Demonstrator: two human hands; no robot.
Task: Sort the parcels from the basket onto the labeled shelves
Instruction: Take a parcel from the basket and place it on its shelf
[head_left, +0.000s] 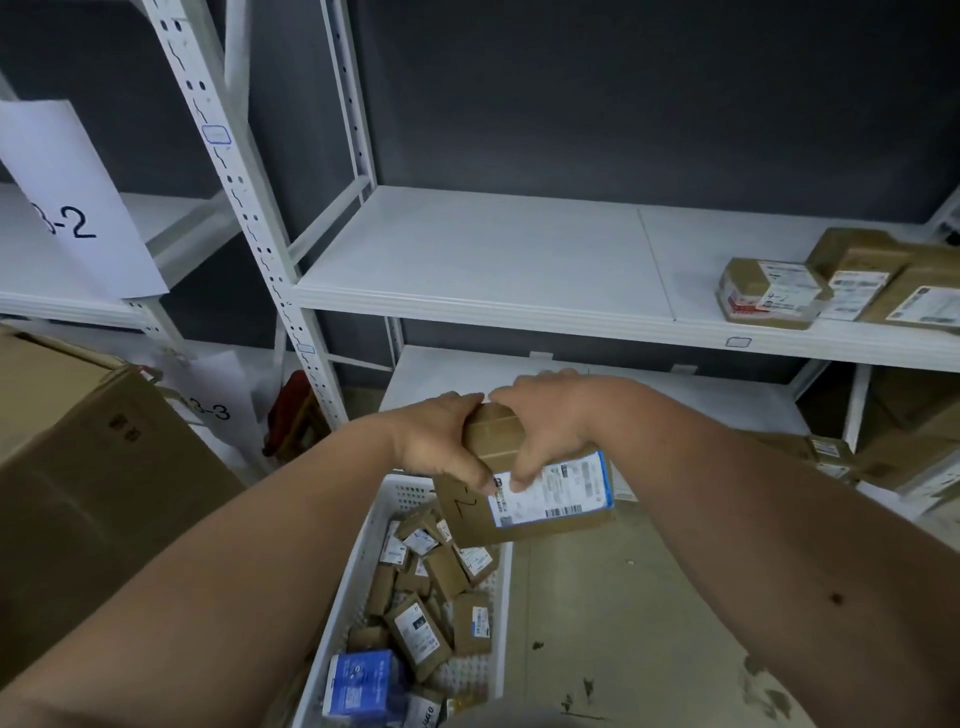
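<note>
Held parcel: a brown cardboard parcel with a white shipping label on its near-right face and a handwritten mark on its near-left corner, held in the air above the far end of the basket, tilted so the label faces the camera.
Left hand: the left hand grips the parcel's left side, thumb curled over the top edge, fingers wrapped down the near face with the tips at the label's left edge.
Right hand: the right hand grips the parcel's top from the right, fingers curled over the far edge and pressed close together, thumb down on the label.
Basket: a white plastic basket on the floor, near centre, holding many small brown parcels and a blue box at its near-left end.
Middle shelf: a white metal shelf straight ahead; at its far right lie three brown labelled parcels, touching one another.
Lower shelf: a white board behind the hands; more brown parcels at right, partly hidden by the right arm.
Paper signs: a sheet reading "-2" hangs on the left rack; a lower one reads "3-3".
Big carton: a large brown carton at near left.
</note>
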